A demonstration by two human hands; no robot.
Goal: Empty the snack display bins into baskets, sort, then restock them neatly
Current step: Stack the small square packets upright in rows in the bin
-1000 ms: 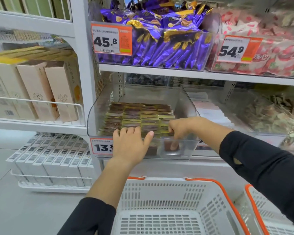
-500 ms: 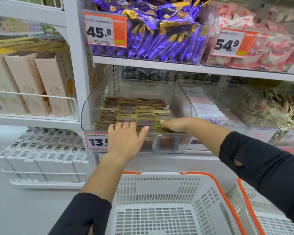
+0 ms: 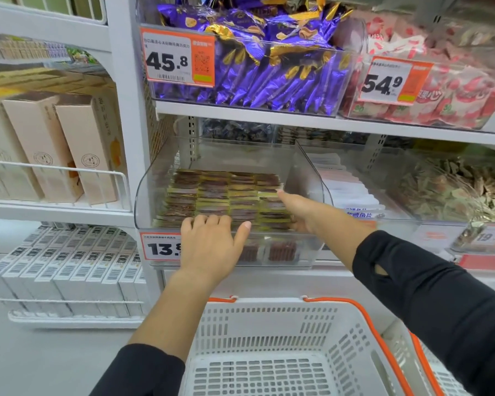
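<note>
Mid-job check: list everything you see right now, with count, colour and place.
clear bin: one, middle shelf, centre
snack packs: many, brown and yellow, in rows inside the clear bin
purple packs: many, purple and gold, upper bin
red packs: many, red and white, upper right bin
price tags: several, orange and white, on bin fronts
boxes: several, beige, left shelf
basket: one, white with orange handle, below the hands
left hand: over the clear bin's front edge, fingers on the snack packs
right hand: inside the clear bin, right side
</note>
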